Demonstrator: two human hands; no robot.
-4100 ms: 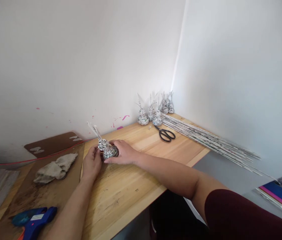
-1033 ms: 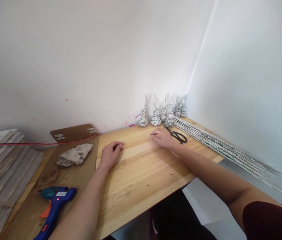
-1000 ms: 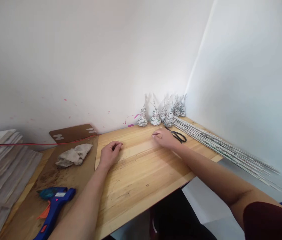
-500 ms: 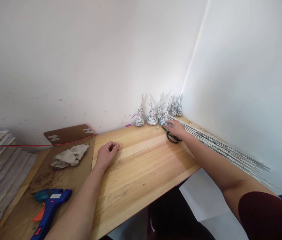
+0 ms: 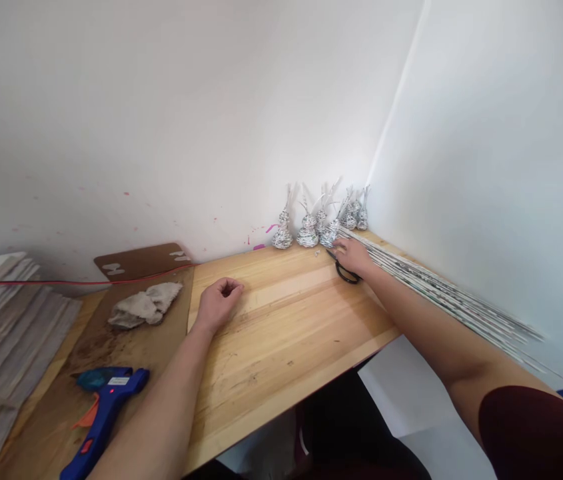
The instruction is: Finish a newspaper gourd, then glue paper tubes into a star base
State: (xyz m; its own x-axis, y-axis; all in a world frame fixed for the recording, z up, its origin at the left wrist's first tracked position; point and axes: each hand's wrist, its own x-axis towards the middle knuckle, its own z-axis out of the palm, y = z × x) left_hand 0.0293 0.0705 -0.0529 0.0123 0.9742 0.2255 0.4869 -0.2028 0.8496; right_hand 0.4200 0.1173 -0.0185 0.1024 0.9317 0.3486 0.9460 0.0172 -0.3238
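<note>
My left hand point(image 5: 220, 303) rests on the wooden tabletop point(image 5: 271, 327), its fingers curled towards the thumb and nothing visible in them. My right hand point(image 5: 352, 255) reaches to the back right, fingers bent in, with the tips at the lower right of the front woven paper figure point(image 5: 330, 235). Whether it grips the figure cannot be made out. Black-handled scissors point(image 5: 346, 273) lie just under this hand, partly covered by it. Several similar pear-shaped figures of rolled newspaper, such as the leftmost one point(image 5: 282, 235), stand upright along the wall with loose strips sticking up.
Long thin paper tubes point(image 5: 441, 287) lie along the right wall. On a brown board at left are a blue glue gun point(image 5: 106, 413) and a crumpled grey cloth point(image 5: 145, 307). Stacked grey sheets point(image 5: 6, 353) stand far left. A red cord point(image 5: 71, 283) crosses behind.
The view has shifted slightly, moving everything a little right and up. My right hand has edged a little over the scissors; my left hand keeps its place on the table.
</note>
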